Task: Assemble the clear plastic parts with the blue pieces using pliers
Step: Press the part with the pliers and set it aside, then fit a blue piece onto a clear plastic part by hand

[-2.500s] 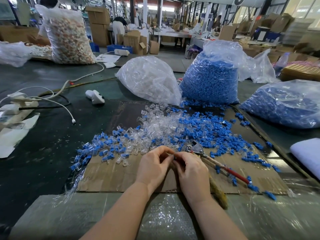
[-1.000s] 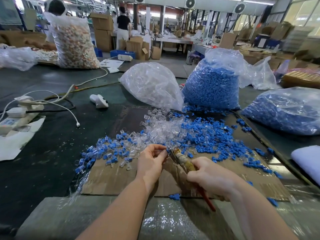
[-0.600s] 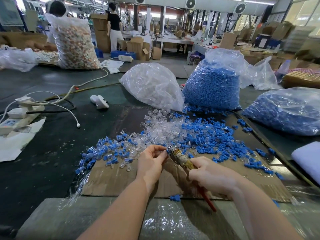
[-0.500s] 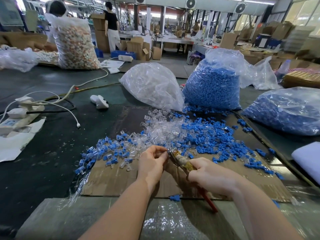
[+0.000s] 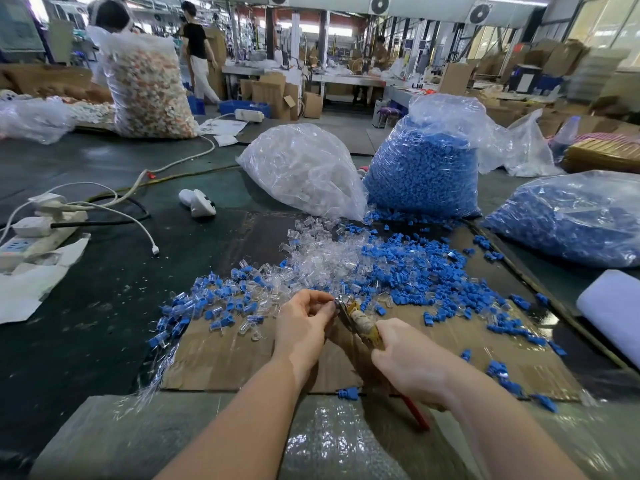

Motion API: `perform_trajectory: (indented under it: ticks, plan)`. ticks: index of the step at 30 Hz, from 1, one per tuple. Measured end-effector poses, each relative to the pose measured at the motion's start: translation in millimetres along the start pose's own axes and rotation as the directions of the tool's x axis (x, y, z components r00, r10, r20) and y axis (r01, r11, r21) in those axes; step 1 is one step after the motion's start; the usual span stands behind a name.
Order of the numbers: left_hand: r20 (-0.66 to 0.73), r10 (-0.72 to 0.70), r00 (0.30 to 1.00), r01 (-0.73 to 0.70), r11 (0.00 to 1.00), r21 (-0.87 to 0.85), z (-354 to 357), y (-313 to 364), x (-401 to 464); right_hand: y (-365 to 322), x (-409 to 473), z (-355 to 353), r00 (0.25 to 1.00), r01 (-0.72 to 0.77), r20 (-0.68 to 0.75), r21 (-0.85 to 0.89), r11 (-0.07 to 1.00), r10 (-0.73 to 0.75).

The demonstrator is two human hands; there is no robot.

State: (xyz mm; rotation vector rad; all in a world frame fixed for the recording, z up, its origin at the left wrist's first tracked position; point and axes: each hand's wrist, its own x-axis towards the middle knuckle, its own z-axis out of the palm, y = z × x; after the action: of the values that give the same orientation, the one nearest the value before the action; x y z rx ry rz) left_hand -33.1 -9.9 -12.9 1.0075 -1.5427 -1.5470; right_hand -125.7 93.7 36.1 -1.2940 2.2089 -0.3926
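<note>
At the lower centre of the frame a small part, too hidden to identify, is pinched in the curled fingertips of the left hand (image 5: 304, 327). The pliers (image 5: 360, 322), gripped by the right hand (image 5: 412, 368), are angled up-left, nose meeting those fingertips.
</note>
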Motion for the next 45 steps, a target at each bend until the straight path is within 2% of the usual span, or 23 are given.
perform_trajectory:
  ticks: [3,6,9,11,12,14,17,20,24,29,32,35,41,43,45]
  plan:
    - [-0.008,0.014,1.000,-0.014,1.000,0.003,-1,0,0,2,-2,1,0.997,0.073,-0.021,0.223,0.972,-0.070]
    - [-0.023,0.038,0.999,-0.038,0.999,-0.020,-2,0,-2,5,-7,-3,0.996,0.092,-0.034,0.453,0.887,-0.086]
    - [-0.029,0.053,0.998,-0.053,0.998,-0.016,-1,0,-4,8,-9,0,0.998,0.065,-0.014,0.532,0.844,-0.068]
    - [-0.037,0.053,0.998,-0.053,0.999,0.003,0,-1,-4,12,-6,7,0.996,0.072,-0.073,0.383,0.921,-0.047]
    - [-0.046,0.055,0.997,-0.054,0.998,0.012,0,-2,-3,14,-3,10,0.989,0.073,-0.144,0.230,0.970,-0.040]
    - [-0.070,0.064,0.996,-0.062,0.998,0.031,0,-3,-3,18,1,12,0.951,0.020,-0.306,-0.030,0.999,-0.029]
    - [-0.092,0.091,0.992,-0.087,0.995,0.049,1,-5,-2,26,7,7,0.918,-0.081,-0.395,-0.078,0.994,0.044]
    - [-0.099,0.118,0.988,-0.111,0.991,0.070,1,-7,-3,36,14,5,0.891,-0.209,-0.443,-0.205,0.956,0.100]
    - [-0.141,0.123,0.982,-0.108,0.988,0.111,-1,-7,-3,45,18,7,0.860,-0.306,-0.498,-0.325,0.895,0.113]
    - [-0.277,0.317,0.907,-0.175,0.883,0.436,-22,-1,10,51,18,13,0.829,-0.344,-0.549,-0.348,0.872,0.108]
    - [-0.313,0.409,0.857,-0.121,0.751,0.649,-46,-1,19,52,17,15,0.822,-0.354,-0.559,-0.353,0.866,0.108]
    - [-0.285,0.419,0.862,-0.025,0.598,0.801,-63,-4,25,52,17,17,0.823,-0.353,-0.558,-0.356,0.865,0.106]
    - [-0.262,0.380,0.887,0.060,0.467,0.882,-68,-3,25,51,17,18,0.821,-0.363,-0.559,-0.351,0.863,0.118]
    - [-0.212,0.412,0.886,-0.012,0.478,0.878,-62,-5,23,49,16,19,0.820,-0.371,-0.559,-0.357,0.858,0.122]
    - [-0.123,0.449,0.885,-0.152,0.528,0.836,-52,-7,19,48,16,19,0.821,-0.366,-0.558,-0.355,0.860,0.119]
